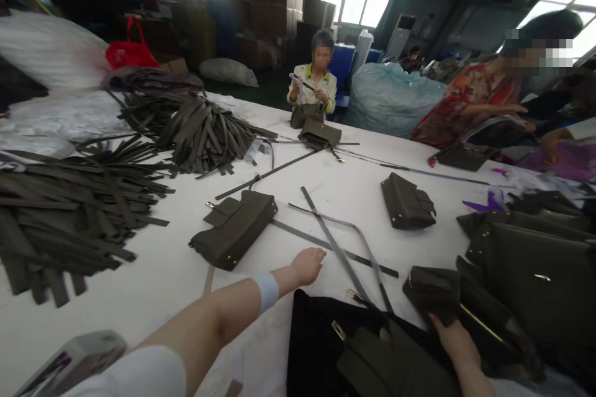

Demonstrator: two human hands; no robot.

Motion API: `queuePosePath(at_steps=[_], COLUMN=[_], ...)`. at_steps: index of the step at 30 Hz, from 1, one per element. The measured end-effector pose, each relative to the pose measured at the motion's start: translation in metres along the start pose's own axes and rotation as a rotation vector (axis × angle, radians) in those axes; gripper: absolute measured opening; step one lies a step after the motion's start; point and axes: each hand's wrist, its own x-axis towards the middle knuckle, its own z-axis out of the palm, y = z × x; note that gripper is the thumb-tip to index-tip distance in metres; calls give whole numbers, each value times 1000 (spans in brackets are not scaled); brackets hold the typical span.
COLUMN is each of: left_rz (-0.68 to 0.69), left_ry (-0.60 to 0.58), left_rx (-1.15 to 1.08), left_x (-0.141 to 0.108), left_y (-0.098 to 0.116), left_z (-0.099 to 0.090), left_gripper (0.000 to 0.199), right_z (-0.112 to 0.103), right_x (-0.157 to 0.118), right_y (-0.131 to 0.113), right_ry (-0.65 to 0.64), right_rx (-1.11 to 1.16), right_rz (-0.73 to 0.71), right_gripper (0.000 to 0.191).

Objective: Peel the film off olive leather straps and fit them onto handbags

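Observation:
My left hand (308,265) reaches over the white table with its fingers stretched out, holding nothing that I can see. Just beyond it lie several long dark straps (321,223), crossing one another. A dark olive handbag (242,223) rests on its side to the left of that hand. At the lower right, my right hand (456,344) grips the lower edge of a small olive handbag (431,288); some fingers are hidden under it. In front of me, another olive bag piece with a gold clasp (382,353) lies on black cloth (310,335).
Heaps of dark straps (60,211) cover the table's left side. Another handbag (407,201) lies toward the right, near a stack of olive bags (535,260). Across the table a person (314,84) handles a strap; another person (488,93) works at the right.

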Motion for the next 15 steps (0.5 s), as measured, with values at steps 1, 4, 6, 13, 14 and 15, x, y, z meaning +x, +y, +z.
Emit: queuePosePath(at_steps=[1,4,6,13,14,15], left_rz=[45,132,133,69,64,58], left_ry=[1,-14,-29,27,69,121], left_rx=[32,114,160,180,160,136], left_x=[23,76,97,93,89,85], left_y=[3,16,25,39,40,39], left_z=[3,14,21,-7,-25,-46], left_gripper=[46,44,35,21,17,13], right_z=[8,25,30,32,31,31], right_x=[3,8,10,9,8,6], right_y=[4,15,20,21,21,20], right_ry=[-7,-20,-23,-6,-5,-1], right_rx=[12,42,57,87,90,91], right_rz=[24,61,77,93,86,79], right_gripper=[72,77,77,77,77,78])
